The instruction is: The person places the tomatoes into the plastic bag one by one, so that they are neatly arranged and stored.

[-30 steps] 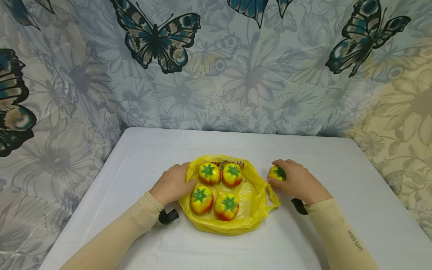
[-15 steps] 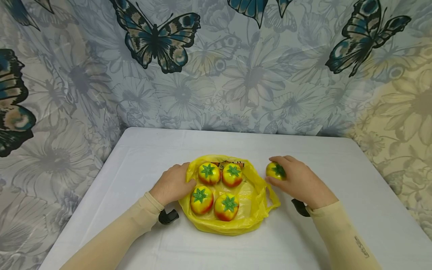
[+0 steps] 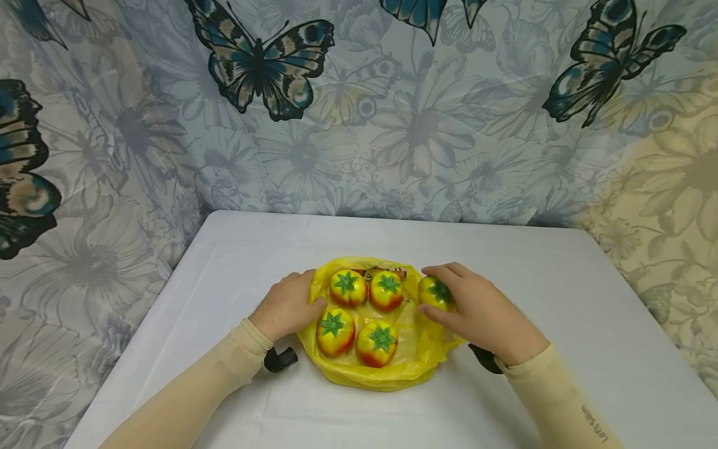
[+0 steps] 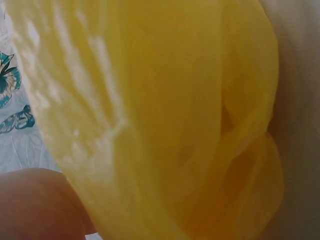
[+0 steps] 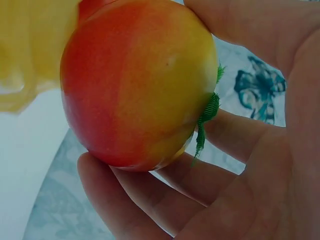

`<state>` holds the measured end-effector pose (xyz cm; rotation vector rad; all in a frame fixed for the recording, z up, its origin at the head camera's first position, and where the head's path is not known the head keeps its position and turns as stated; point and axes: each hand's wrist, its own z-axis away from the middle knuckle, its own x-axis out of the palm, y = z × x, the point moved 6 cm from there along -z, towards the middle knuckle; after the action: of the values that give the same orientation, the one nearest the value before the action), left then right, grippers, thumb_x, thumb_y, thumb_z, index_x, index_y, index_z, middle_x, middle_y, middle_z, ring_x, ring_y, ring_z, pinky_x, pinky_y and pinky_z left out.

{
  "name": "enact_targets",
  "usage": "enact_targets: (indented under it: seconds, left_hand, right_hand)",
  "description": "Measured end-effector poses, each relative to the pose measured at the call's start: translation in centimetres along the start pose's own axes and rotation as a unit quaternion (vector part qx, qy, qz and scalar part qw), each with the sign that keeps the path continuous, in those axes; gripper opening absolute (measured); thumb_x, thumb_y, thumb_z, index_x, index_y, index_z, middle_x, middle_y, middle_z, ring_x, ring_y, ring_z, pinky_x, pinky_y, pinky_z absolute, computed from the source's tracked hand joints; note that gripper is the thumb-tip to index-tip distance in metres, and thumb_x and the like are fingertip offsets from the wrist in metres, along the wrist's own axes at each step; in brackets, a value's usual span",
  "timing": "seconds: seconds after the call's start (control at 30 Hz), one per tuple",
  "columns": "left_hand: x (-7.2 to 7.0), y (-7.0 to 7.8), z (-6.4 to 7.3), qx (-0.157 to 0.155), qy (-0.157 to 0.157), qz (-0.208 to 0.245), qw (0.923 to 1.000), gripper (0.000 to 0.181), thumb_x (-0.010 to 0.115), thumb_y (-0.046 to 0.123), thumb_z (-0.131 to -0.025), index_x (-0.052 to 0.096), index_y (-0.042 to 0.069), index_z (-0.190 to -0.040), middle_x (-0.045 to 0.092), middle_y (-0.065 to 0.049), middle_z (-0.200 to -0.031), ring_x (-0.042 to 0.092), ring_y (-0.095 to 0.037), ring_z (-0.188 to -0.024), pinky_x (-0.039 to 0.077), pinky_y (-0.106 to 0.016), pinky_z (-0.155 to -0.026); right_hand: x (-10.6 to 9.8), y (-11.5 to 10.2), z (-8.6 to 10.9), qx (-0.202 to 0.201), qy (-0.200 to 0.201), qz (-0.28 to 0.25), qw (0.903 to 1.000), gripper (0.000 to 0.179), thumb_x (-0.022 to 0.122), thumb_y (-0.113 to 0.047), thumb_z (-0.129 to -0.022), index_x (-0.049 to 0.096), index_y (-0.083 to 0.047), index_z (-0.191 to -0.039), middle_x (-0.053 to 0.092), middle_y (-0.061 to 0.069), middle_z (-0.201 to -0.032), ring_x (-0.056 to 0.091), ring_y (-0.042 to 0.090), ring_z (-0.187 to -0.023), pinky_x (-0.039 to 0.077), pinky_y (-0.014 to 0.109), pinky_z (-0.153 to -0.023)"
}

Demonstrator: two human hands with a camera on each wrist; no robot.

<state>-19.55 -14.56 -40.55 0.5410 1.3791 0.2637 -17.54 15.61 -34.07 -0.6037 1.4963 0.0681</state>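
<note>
A yellow plastic bag (image 3: 414,343) lies spread on the table, its rim rolled out into a ring. Several artificial tomatoes (image 3: 376,343), yellow and red with green leaf tops, sit upright inside its left and middle part. My left hand (image 3: 287,305) grips the bag's left rim; the bag's yellow film (image 4: 165,100) fills most of the left wrist view and hides most of that hand. With fingers and thumb, my right hand (image 3: 483,317) holds one more artificial tomato (image 5: 135,90) over the bag's right rim. Its green leaves face the palm.
The white-covered table (image 3: 269,405) extends around the bag. Behind and to the left stands a cloth backdrop (image 3: 421,125) with flowers and butterflies. A black wrist camera (image 3: 280,360) hangs under the left wrist, another black camera (image 3: 485,359) under the right.
My right hand has carried its artificial tomato leftward, from beside the bag to over its right rim, where it now covers the bag's handle loop. The left hand and bag have stayed put.
</note>
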Motion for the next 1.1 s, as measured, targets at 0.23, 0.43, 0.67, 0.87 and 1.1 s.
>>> enact_targets:
  seconds: [0.23, 0.43, 0.67, 0.87, 1.1]
  left_hand:
    - [0.1, -0.1, -0.1, -0.007, -0.002, 0.002, 1.0000, 0.050, 0.063, 0.027, -0.100, 0.062, 0.004, -0.145, 0.075, -0.015, -0.118, 0.066, -0.025, -0.099, 0.059, -0.046, -0.088]
    - [0.2, -0.2, -0.1, -0.013, -0.005, 0.000, 0.9999, 0.053, 0.062, 0.027, -0.101, 0.060, 0.004, -0.148, 0.074, -0.017, -0.124, 0.067, -0.028, -0.106, 0.058, -0.049, -0.094]
    - [0.2, -0.1, 0.0, -0.010, -0.004, -0.004, 0.9999, 0.052, 0.062, 0.027, -0.101, 0.060, 0.004, -0.147, 0.074, -0.017, -0.124, 0.068, -0.029, -0.108, 0.058, -0.050, -0.094]
    - [0.2, -0.1, 0.1, -0.013, -0.004, -0.005, 0.9999, 0.054, 0.062, 0.027, -0.101, 0.059, 0.003, -0.148, 0.073, -0.019, -0.126, 0.067, -0.028, -0.107, 0.058, -0.050, -0.093]
    - [0.2, -0.1, 0.0, -0.012, -0.004, -0.009, 0.9999, 0.053, 0.062, 0.027, -0.101, 0.060, 0.003, -0.148, 0.073, -0.018, -0.126, 0.068, -0.028, -0.106, 0.059, -0.048, -0.093]
  right_hand:
    - [0.9, -1.2, 0.1, -0.029, 0.006, -0.004, 0.9995, 0.062, 0.082, -0.040, -0.096, 0.063, -0.010, -0.147, 0.068, 0.012, -0.139, 0.071, 0.031, -0.120, 0.059, 0.055, -0.103]
    - [1.8, -1.8, 0.0, -0.040, 0.002, 0.001, 0.9992, 0.063, 0.083, -0.039, -0.095, 0.064, -0.010, -0.147, 0.069, 0.010, -0.136, 0.072, 0.029, -0.117, 0.059, 0.053, -0.103]
    - [3.0, -2.1, -0.3, -0.032, -0.024, -0.002, 0.9992, 0.063, 0.083, -0.041, -0.095, 0.062, -0.012, -0.147, 0.068, 0.012, -0.138, 0.071, 0.030, -0.119, 0.058, 0.054, -0.105]
    - [3.9, -2.2, -0.5, -0.023, -0.038, -0.007, 0.9990, 0.064, 0.082, -0.042, -0.096, 0.061, -0.012, -0.148, 0.066, 0.013, -0.142, 0.070, 0.033, -0.124, 0.057, 0.055, -0.107]
    - [4.5, -2.1, -0.7, -0.025, -0.043, -0.010, 0.9987, 0.061, 0.081, -0.041, -0.096, 0.061, -0.014, -0.147, 0.066, 0.013, -0.141, 0.070, 0.031, -0.122, 0.058, 0.054, -0.106]
